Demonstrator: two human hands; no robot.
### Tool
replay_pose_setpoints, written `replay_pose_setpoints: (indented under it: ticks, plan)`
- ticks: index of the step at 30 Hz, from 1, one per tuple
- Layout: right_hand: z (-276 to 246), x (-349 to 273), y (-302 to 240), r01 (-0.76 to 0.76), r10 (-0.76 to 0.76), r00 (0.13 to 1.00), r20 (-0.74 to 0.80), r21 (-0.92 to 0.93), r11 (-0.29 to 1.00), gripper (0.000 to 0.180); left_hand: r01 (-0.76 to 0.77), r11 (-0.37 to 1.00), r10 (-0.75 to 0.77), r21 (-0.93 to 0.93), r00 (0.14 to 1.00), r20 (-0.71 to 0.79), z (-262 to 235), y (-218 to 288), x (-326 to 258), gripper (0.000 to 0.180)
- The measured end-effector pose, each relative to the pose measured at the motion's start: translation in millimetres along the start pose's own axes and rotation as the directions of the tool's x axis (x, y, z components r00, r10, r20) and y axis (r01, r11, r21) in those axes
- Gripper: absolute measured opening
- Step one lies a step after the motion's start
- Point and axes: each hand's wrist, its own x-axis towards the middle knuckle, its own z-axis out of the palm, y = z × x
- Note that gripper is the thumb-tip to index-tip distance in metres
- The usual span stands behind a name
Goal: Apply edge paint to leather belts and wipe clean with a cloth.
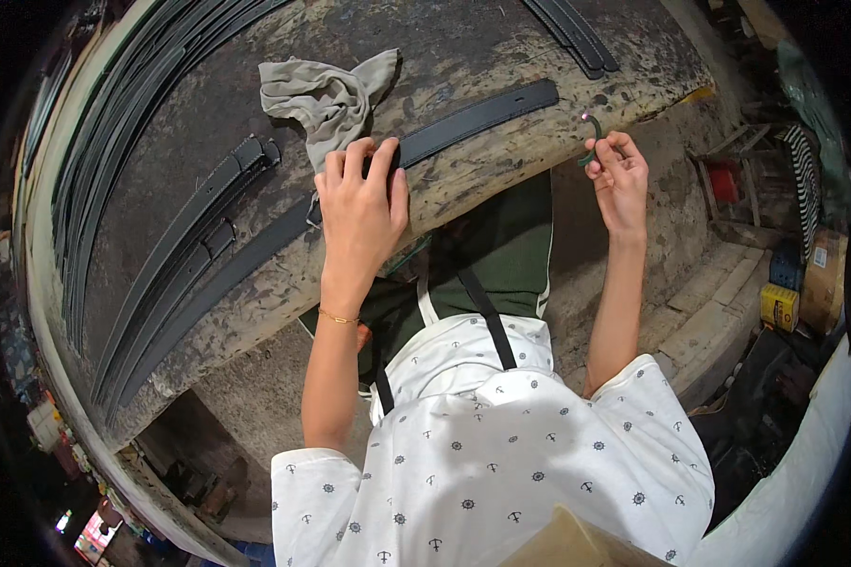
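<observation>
Here the left hand (pixel 359 208) lies flat, palm down, fingers spread, pinning a black belt (pixel 473 118) to the worn surface (pixel 501 57) right at its near edge. The right hand (pixel 619 180) is off the surface, just past the edge, pinched shut on a small dark green tool (pixel 591 142) with a pale tip; what kind of tool it is I cannot tell. Step in hand looks like holding the belt steady while the tool gets readied for work on it. The next move likely calls for bringing the tool across to the belt's free end near the right hand, keeping the left hand's pressure on so the strap does not slide. A grey cloth (pixel 326 99) sits just beyond the left fingers, touching or nearly so. More belts (pixel 180 246) lie to the left, stacked side by side, and two more (pixel 577 33) at the far right. Open room: bare surface between the pinned belt and the far straps. The near edge is close under the belt, so it could slip off.
</observation>
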Motion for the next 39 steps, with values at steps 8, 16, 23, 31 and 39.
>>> replay_pose_setpoints:
  ticks: [8,16,23,31,39]
  plan:
    - [-26,13,1,-0.028,0.01,0.995,0.095,0.183,0.983,0.023,0.015,0.997,-0.015,0.073,1.0,0.008,-8,-10,-2,0.034]
    - [3,-7,-12,0.181,-0.216,0.971,-0.099,-0.279,0.943,0.008,0.134,0.985,-0.152,-0.108,0.971,-0.185,-40,-25,2,0.038]
    - [14,-4,4,0.569,-0.533,0.757,0.379,-0.783,0.251,0.022,0.017,0.997,-0.016,0.08,1.0,-0.007,7,-70,59,0.048]
    - [3,-20,-5,0.46,-0.716,0.685,0.135,-0.842,0.282,0.022,0.205,0.952,-0.191,-0.227,0.978,0.08,25,-1,83,0.032]
    - [-48,-54,-41,0.187,-0.774,0.507,-0.38,-0.828,0.529,0.023,-0.136,0.71,0.389,-0.691,0.893,0.224,145,205,92,0.04]
